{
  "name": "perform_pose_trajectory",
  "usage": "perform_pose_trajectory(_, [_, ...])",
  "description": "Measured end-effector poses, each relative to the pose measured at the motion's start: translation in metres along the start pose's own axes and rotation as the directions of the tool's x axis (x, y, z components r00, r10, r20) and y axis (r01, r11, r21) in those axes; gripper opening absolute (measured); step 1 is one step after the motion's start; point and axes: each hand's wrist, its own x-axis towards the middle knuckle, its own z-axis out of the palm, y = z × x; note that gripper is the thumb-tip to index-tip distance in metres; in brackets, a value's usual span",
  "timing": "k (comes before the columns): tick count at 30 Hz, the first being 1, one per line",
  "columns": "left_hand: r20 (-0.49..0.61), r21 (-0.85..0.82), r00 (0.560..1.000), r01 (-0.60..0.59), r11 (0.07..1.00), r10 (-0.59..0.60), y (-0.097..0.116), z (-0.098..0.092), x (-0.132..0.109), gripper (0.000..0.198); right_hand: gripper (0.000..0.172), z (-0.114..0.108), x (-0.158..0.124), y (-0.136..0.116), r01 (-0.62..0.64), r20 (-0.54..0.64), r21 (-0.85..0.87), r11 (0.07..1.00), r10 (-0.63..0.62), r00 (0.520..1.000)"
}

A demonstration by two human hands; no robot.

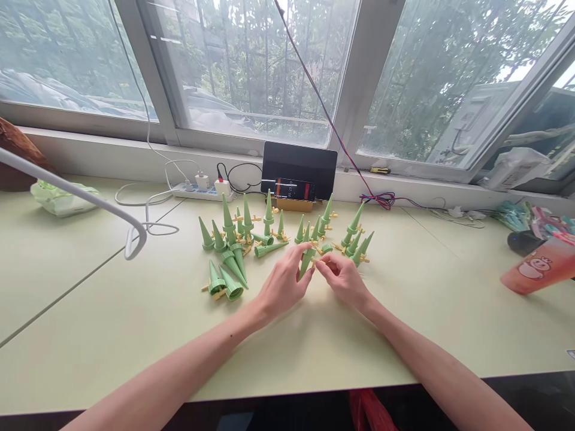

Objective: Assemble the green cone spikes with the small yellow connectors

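Between thumb and fingers, my left hand (pixel 287 278) grips a green plastic watering spike (pixel 306 261), its tip pointing down. At its side, my right hand (pixel 344 278) pinches a small yellow valve (pixel 315 261), which touches or nearly touches the spike; how far it sits in is too small to tell. Beyond my hands stand several green spikes with yellow valves, such as an upright spike (pixel 268 216) and a group on the right (pixel 353 221). To the left, loose spikes lie on their sides, one with its open end (pixel 233 291) facing me.
A phone (pixel 294 189) leans against a dark tablet (pixel 299 161) at the back. Left of it is a power strip (pixel 193 191) with cables. A grey curved bar (pixel 85 194) crosses the left foreground. A red drink cup (pixel 541 263) and a wire bundle (pixel 380 199) are rightward.
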Motion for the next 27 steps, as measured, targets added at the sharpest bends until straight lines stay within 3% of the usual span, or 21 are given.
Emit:
perform_pose_trajectory(11, [-0.009,0.007,1.0,0.007,1.0,-0.007,0.0004,-0.0014,0.0007,0.036,0.026,-0.0006,-0.0007,-0.0025,-0.011,-0.008,0.035,0.999,0.011,1.0])
perform_pose_trajectory(27, [-0.006,0.01,1.0,0.007,1.0,-0.007,-0.0003,-0.0015,0.0005,0.035,0.029,-0.0007,-0.0016,-0.0015,-0.017,-0.008,0.181,0.983,0.019,1.0])
